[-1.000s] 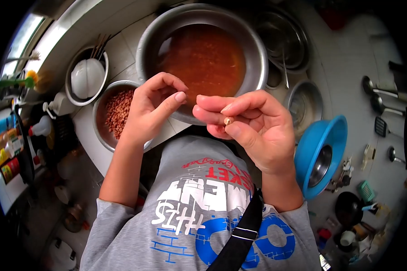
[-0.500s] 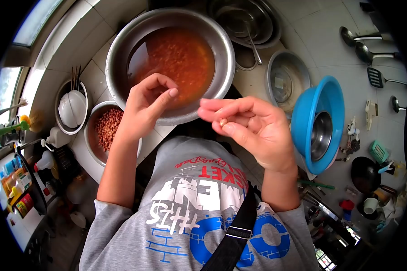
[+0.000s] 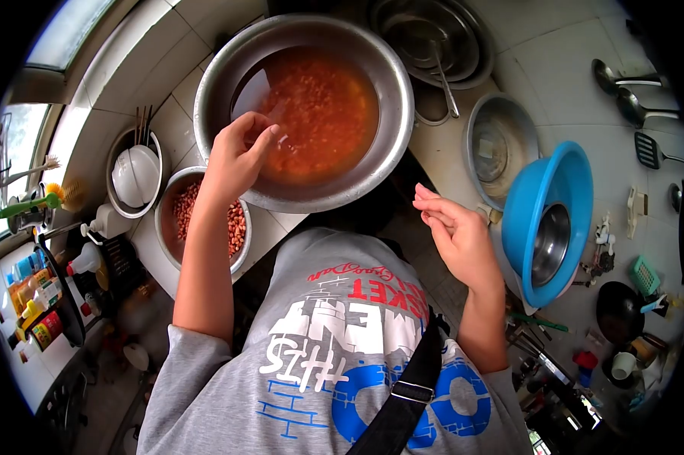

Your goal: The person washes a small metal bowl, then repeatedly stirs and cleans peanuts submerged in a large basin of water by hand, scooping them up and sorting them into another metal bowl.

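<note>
My left hand [image 3: 239, 155] is over the left rim of the large metal basin [image 3: 399, 129], thumb and curled index close together. A small pale glint shows by the thumb tip; I cannot make out what it is. Reddish-brown liquid [image 3: 323, 114] with many small kernels under its surface fills the basin's bottom. Below and right of the basin, my right hand [image 3: 457, 231] is held in the air, fingers loosely extended, nothing visible in it. A smaller metal bowl of reddish peanuts [image 3: 237, 227] sits left of the basin, partly hidden by my left forearm.
A bowl with a white dish [image 3: 135, 176] and chopsticks stands at the left. Metal pans [image 3: 425, 45] and a shallow metal bowl [image 3: 474, 163] lie right of the basin. A blue basin [image 3: 518, 227] tilts near my right hand. Ladles [image 3: 634, 110] are at the far right.
My right hand has moved right and down, away from my left hand, and its fingers have loosened. The small pale kernel between its fingertips no longer shows. The view has shifted.
</note>
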The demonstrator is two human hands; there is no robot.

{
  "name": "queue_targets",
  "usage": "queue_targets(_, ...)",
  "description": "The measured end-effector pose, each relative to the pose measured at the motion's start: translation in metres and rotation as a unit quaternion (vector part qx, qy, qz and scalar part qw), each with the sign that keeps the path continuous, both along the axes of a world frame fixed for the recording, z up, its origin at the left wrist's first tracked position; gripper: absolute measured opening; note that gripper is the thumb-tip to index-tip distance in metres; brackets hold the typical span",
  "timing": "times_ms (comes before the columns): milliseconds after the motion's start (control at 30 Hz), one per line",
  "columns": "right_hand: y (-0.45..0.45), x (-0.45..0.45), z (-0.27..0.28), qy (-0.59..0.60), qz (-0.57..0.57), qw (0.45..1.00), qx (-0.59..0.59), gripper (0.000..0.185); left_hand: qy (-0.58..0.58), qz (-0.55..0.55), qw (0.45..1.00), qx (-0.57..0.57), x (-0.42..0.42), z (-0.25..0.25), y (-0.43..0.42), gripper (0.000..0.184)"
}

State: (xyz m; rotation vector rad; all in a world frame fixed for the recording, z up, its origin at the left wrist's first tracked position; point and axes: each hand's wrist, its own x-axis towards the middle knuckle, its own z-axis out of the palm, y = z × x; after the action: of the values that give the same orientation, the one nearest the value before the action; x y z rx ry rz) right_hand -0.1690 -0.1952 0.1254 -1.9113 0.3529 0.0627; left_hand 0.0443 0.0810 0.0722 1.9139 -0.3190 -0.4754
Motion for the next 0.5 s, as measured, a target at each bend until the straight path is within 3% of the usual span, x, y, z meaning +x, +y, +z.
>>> queue_targets(200,0.002,0.010,0.003,0.083,-0.094,0.992,0.032,0.015,-0.020,-0.013,0.995,0.098,0.011,-0.013,0.001,0.025)
queue_targets(400,-0.004,0.016,-0.003,0.110,-0.031,0.988,-0.102,0.012,-0.035,-0.022,0.986,0.163,0.020,-0.029,0.009,0.029)
queue_targets(500,-0.006,0.017,-0.007,0.046,0.034,0.979,-0.194,0.010,-0.035,-0.042,0.979,0.194,0.023,-0.038,0.009,0.029)
